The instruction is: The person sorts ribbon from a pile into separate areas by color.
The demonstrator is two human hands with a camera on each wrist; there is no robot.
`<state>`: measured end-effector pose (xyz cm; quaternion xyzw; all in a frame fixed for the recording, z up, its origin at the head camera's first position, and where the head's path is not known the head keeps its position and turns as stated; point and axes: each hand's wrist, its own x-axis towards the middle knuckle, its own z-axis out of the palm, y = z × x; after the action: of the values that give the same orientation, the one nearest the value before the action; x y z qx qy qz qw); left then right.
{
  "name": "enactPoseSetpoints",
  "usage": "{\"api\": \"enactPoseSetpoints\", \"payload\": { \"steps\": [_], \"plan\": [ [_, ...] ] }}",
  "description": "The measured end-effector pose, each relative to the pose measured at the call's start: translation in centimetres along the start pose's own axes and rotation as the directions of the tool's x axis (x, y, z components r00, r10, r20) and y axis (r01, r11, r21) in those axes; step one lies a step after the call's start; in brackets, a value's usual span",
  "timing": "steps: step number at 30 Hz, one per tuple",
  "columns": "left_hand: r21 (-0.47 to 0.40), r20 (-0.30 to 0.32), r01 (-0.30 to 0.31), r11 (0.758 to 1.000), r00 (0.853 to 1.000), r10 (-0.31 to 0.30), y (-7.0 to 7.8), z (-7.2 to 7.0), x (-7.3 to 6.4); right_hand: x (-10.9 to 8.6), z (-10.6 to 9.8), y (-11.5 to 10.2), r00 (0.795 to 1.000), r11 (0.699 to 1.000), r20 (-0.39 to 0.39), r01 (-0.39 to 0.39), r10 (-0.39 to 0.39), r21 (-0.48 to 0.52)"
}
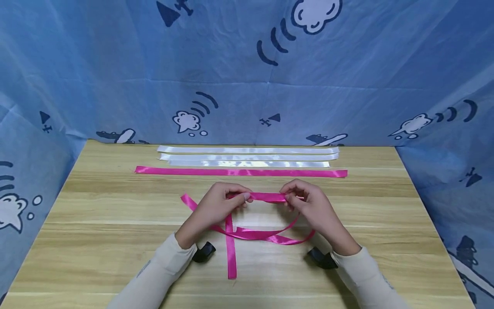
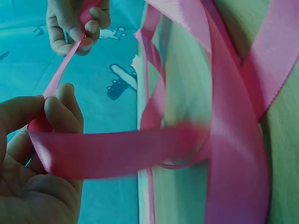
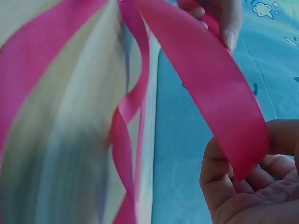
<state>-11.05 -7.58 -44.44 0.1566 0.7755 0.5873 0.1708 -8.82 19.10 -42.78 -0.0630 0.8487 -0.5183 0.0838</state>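
Note:
A pink satin ribbon [image 1: 266, 197] is stretched between both hands above the table. My left hand [image 1: 225, 199] pinches it between thumb and fingers, and my right hand [image 1: 305, 197] pinches it a short way to the right. From the hands the ribbon hangs in loose loops, with one tail [image 1: 231, 262] pointing to the front edge and another end sticking out left of the left hand. In the left wrist view a flat length [image 2: 107, 154] runs from the left fingers towards the table. The right wrist view has the ribbon [image 3: 215, 93] folding over the right fingers.
Behind the hands a second pink ribbon [image 1: 239, 172] lies straight across the table. Three white ribbons [image 1: 247, 157] lie parallel at the back edge. The wooden table [image 1: 96, 240] meets a blue patterned cloth [image 1: 231, 51] behind and at the sides. A black wrist device [image 1: 204, 252] sits beside each sleeve.

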Motion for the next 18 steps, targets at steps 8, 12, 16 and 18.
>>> {"api": "enactPoseSetpoints", "payload": {
  "steps": [8, 12, 16, 18],
  "plan": [
    [-0.057, -0.039, 0.070, 0.996, 0.997, -0.072, 0.8, -1.1, -1.2, -0.3, -1.7, -0.2, 1.000, 0.999, -0.025, 0.016, -0.016, -0.029],
    [-0.042, -0.065, 0.056, 0.998, 0.996, -0.058, 0.9, -1.8, -1.6, -0.5, -2.4, -0.3, 0.999, 0.999, -0.049, 0.012, -0.014, -0.053],
    [-0.025, -0.089, 0.034, 0.999, 0.995, -0.037, 0.9, -2.6, -2.0, -0.6, -3.1, -0.3, 0.998, 0.999, -0.069, 0.012, -0.015, -0.053],
    [-0.019, -0.103, 0.035, 0.999, 0.994, -0.037, 1.0, -3.0, -2.1, -0.7, -3.4, -0.3, 0.997, 0.999, -0.079, 0.015, -0.019, -0.051]
  ]
}}
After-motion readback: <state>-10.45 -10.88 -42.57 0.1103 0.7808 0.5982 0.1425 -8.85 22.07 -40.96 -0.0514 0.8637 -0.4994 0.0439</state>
